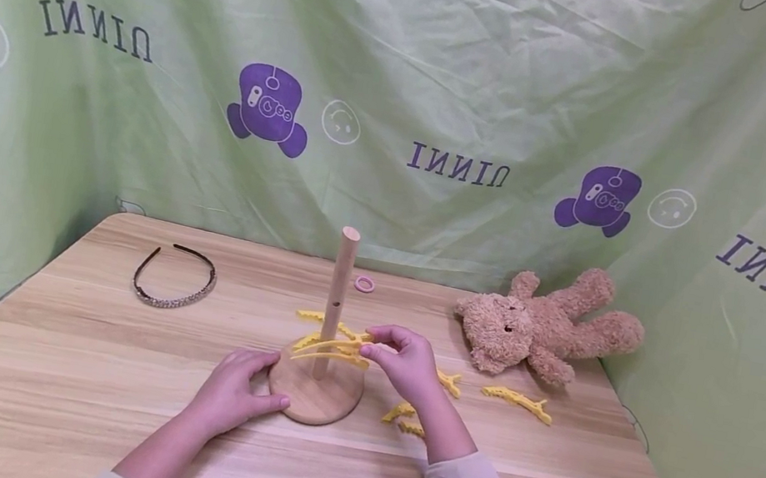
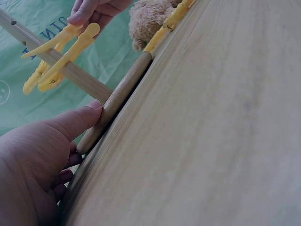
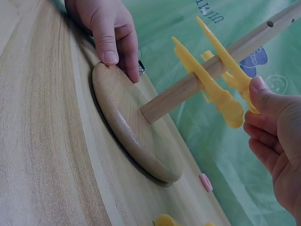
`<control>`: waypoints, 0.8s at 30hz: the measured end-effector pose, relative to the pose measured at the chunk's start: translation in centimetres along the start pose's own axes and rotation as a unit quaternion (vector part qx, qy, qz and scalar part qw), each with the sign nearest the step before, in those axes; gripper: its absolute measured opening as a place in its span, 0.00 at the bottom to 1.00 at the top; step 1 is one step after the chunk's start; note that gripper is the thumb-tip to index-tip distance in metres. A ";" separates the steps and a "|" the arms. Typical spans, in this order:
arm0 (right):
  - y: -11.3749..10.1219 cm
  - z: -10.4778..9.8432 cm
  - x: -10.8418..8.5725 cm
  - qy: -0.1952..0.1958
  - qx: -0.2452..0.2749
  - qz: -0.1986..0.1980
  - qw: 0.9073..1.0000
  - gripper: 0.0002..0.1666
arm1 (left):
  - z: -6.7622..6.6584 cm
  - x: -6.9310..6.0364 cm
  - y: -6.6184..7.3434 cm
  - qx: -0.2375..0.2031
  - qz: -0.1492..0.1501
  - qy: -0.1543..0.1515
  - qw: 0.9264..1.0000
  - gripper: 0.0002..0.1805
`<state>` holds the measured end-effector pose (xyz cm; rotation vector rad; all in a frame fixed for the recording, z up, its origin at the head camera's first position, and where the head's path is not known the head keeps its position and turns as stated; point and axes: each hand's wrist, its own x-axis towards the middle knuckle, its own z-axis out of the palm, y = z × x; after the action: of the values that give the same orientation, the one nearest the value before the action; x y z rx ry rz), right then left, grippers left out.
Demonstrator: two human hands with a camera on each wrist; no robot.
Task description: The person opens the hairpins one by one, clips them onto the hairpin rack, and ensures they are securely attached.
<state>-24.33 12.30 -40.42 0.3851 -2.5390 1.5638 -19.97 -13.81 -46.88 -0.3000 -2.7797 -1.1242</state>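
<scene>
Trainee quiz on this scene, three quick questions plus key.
1. True or false: in the head view, the light-brown plush bear lies farther right than the thin dark headband with a beaded section.
2. The left grip holds:
A) the small pink ring
B) the flat round wooden base
C) the headband
3. Fill in: near the upright wooden post, the right grip pinches a slender yellow ____.

Key:
1. True
2. B
3. clip
</scene>
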 end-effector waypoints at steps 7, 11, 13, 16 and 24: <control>0.1 0.0 0.0 0.005 -0.005 0.001 1.000 0.12 | -0.1 0.0 0.1 -0.002 0.000 0.001 1.000 0.42; 0.1 0.0 0.0 -0.002 -0.003 0.002 1.000 0.12 | -0.1 0.0 0.1 -0.003 -0.002 0.000 1.000 0.42; 0.1 0.0 0.0 -0.006 -0.003 0.002 1.000 0.13 | -0.1 0.0 0.1 -0.003 -0.002 -0.001 1.000 0.42; 0.0 -0.1 0.0 -0.012 -0.005 -0.001 1.000 0.14 | -0.1 0.0 0.0 -0.002 -0.003 -0.001 1.000 0.42; -0.2 -0.3 -0.1 -0.041 0.008 0.006 0.999 0.17 | 0.0 0.0 -0.1 0.003 0.002 0.002 1.000 0.42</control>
<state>-24.16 12.53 -40.17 0.4445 -2.5953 1.6048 -19.99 -13.84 -46.95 -0.3035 -2.7767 -1.1154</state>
